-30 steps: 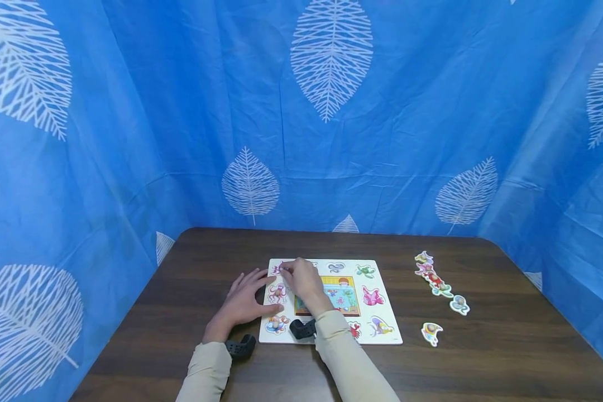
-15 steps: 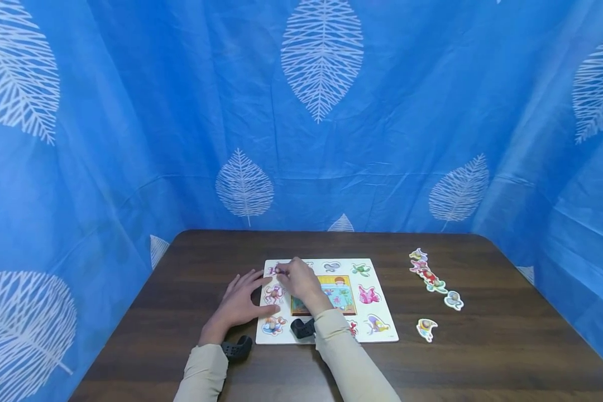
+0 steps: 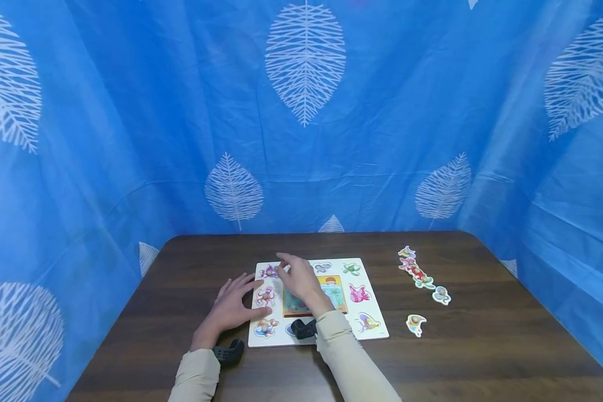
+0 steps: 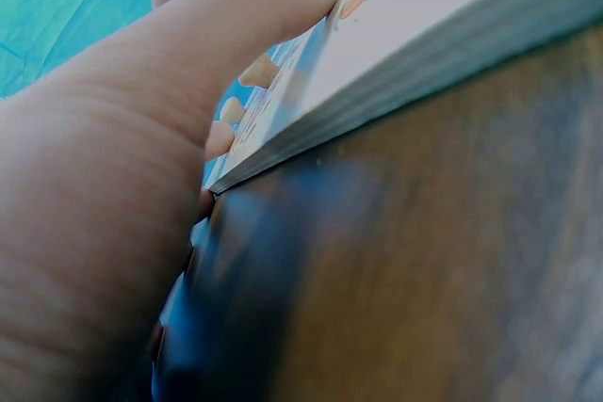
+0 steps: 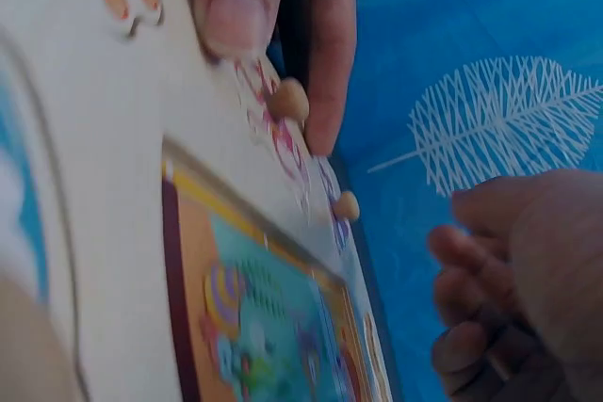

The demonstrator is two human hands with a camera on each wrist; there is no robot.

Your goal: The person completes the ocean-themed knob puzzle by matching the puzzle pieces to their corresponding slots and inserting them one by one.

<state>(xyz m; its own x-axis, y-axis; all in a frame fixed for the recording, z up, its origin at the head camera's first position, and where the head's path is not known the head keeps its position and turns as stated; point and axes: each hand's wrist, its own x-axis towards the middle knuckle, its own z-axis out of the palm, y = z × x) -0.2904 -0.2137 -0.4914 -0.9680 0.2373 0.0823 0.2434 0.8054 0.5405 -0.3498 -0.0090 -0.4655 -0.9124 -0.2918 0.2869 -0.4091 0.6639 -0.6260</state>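
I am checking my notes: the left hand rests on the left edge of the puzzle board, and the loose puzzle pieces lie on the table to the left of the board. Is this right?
Not quite. The loose puzzle pieces lie to the right of the puzzle board, as the head view shows. The left hand does rest on the board's left edge.

The left hand (image 3: 231,308) rests flat at the puzzle board's (image 3: 377,329) left edge. The right hand (image 3: 300,279) hovers over it. Loose pieces (image 3: 422,276) lie well apart on the tabletop (image 3: 482,346).

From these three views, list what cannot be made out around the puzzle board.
- Head view: the right hand covers part of the puzzle board, hiding the top cutout beneath it.
- Head view: the loose pieces on the table are too small to identify.
- Left wrist view: the left hand blocks most of the frame; the board's face is edge-on.
- Right wrist view: the picture is blurred.
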